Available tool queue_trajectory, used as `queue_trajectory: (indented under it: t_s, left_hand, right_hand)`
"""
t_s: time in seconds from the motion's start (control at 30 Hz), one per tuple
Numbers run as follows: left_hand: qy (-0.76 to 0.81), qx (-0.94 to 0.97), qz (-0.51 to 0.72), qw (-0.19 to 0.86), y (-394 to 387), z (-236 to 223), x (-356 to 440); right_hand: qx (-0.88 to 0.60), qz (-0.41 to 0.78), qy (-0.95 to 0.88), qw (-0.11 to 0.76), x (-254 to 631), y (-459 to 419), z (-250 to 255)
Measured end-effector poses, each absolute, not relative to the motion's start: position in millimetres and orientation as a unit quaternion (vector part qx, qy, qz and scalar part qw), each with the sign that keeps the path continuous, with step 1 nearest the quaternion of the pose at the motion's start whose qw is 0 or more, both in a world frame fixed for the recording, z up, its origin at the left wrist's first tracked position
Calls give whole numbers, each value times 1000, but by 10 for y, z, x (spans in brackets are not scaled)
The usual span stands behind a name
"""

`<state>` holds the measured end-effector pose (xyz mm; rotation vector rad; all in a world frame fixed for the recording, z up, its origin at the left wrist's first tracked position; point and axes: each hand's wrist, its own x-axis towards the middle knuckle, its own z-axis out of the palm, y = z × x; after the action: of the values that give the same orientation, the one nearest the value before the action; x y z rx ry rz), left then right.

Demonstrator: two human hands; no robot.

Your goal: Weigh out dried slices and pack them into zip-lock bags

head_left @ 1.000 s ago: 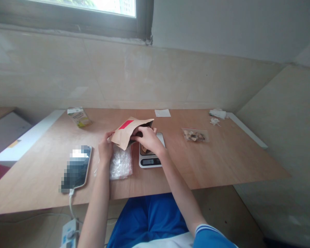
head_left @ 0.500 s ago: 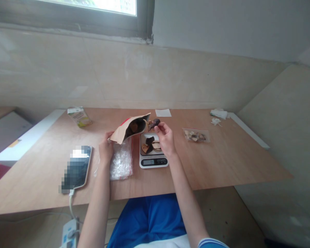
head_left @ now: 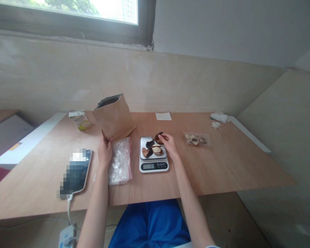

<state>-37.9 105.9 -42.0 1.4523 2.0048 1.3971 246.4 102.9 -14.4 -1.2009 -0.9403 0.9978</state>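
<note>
My right hand [head_left: 168,143] is closed in a pinch on a dark dried mushroom [head_left: 158,137] at the back edge of the weighing pan. Several dried mushroom pieces [head_left: 157,149], some dark and some pale, lie on the pan of the white kitchen scale [head_left: 154,172]. A brown paper bag [head_left: 115,119] stands tilted to the left of the scale, its dark mouth open at the top. My left hand [head_left: 105,151] is closed at the bag's lower left corner; the fingertips are partly hidden. Clear plastic zip bags [head_left: 120,163] lie beside that hand.
A charging phone [head_left: 76,175] lies at the left, its cable running to a power strip [head_left: 67,236] below. A small carton [head_left: 80,120] stands at the back left. On the right is a filled zip bag [head_left: 196,139]; white paper [head_left: 163,116] and crumpled tissue [head_left: 216,125] lie farther back.
The paper bag has swung from tipped toward the scale to more upright, mouth up and leftward. My right hand has lowered the mushroom to the pan's back edge.
</note>
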Motion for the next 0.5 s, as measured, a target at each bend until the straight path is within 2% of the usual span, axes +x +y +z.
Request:
queue_trajectory:
  t_s: [0.17, 0.5]
  left_hand:
    - [692, 512, 488, 145, 1057, -444, -380]
    - [698, 505, 487, 146, 1069, -470, -392]
  right_hand:
    - [-520, 431, -404, 618, 2466, 992, -38]
    - [-484, 432, -310, 695, 2601, 969, 92]
